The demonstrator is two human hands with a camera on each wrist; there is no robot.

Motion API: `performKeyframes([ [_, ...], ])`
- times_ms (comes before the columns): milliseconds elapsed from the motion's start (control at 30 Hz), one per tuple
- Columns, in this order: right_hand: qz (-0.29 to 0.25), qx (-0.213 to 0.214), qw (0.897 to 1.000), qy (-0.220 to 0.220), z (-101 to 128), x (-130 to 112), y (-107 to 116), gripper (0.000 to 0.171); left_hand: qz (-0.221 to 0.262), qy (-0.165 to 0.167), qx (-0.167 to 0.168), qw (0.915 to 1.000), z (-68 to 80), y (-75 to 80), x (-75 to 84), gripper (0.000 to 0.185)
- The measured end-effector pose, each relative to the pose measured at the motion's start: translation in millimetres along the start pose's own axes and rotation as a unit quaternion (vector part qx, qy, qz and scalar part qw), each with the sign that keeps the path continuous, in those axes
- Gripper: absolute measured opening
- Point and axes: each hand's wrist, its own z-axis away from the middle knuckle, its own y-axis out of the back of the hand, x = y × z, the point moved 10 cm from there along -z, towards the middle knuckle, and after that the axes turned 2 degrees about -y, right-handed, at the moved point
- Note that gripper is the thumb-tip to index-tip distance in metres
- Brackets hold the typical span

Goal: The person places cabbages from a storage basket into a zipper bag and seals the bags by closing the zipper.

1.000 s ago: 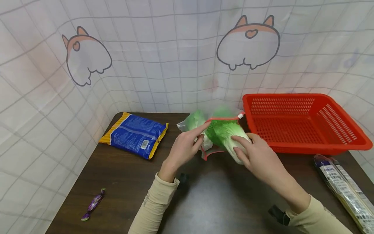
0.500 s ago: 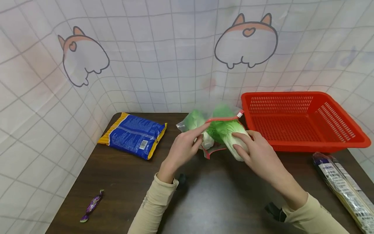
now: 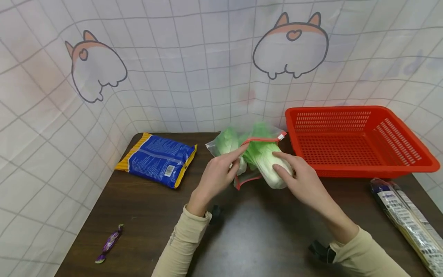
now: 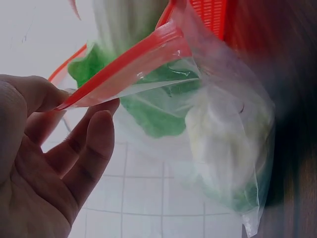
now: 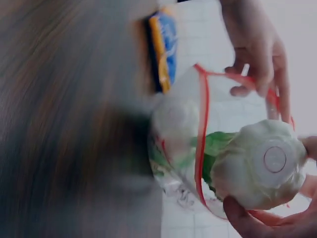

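In the head view my left hand [image 3: 218, 171] pinches the red-edged mouth of a clear zip bag [image 3: 264, 139]. The left wrist view shows thumb and fingers on the red strip [image 4: 131, 62]. My right hand [image 3: 304, 181] grips a Chinese cabbage [image 3: 271, 169] near its white base, its green leaf end inside the bag's mouth. The right wrist view shows the round base of this cabbage [image 5: 262, 163] facing the camera, outside the bag. Another cabbage [image 4: 223, 144] lies inside the bag, white base toward the opening.
A red plastic basket [image 3: 356, 172] stands at the back right. Below it lies a long clear-wrapped pack [image 3: 408, 223]. A blue and yellow packet [image 3: 160, 159] is at the back left, and a purple-wrapped candy [image 3: 110, 244] at the front left. A patterned curtain [image 3: 194, 69] rises behind.
My right hand and the cabbage have shifted slightly left, with the cabbage turned a little. My left hand keeps its pinch on the bag's edge. The head view has tilted slightly.
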Motion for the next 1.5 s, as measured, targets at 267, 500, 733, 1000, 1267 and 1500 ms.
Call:
performKeyframes([
  [267, 0.014, 0.013, 0.999, 0.045, -1.6, -8.2, -1.6, 0.050, 0.011, 0.002, 0.018, 0.9998, 0.6, 4.8, -1.2, 0.047],
  [500, 0.061, 0.076, 0.990, 0.106, -0.5, -17.8, -4.8, 0.045, 0.019, -0.009, 0.011, 0.9997, -0.2, 3.1, -0.4, 0.046],
  [733, 0.031, 0.036, 0.996, 0.078, -12.7, -10.2, -12.5, 0.046, 0.012, -0.003, 0.007, 0.9999, -1.8, 1.7, -3.2, 0.046],
  [1000, 0.053, 0.038, 0.995, 0.073, -20.3, -13.4, -18.4, 0.048, 0.003, -0.050, 0.000, 0.9988, -0.1, -0.9, 8.0, 0.046],
  [1267, 0.043, 0.049, 0.993, 0.098, -21.8, -21.0, -17.8, 0.046, 0.024, -0.050, -0.008, 0.9984, 1.5, 0.6, 8.0, 0.048],
  [1500, 0.016, 0.027, 0.992, 0.122, -24.0, -23.2, -23.1, 0.041, 0.038, -0.030, -0.017, 0.9987, 1.4, 1.1, 1.6, 0.048],
])
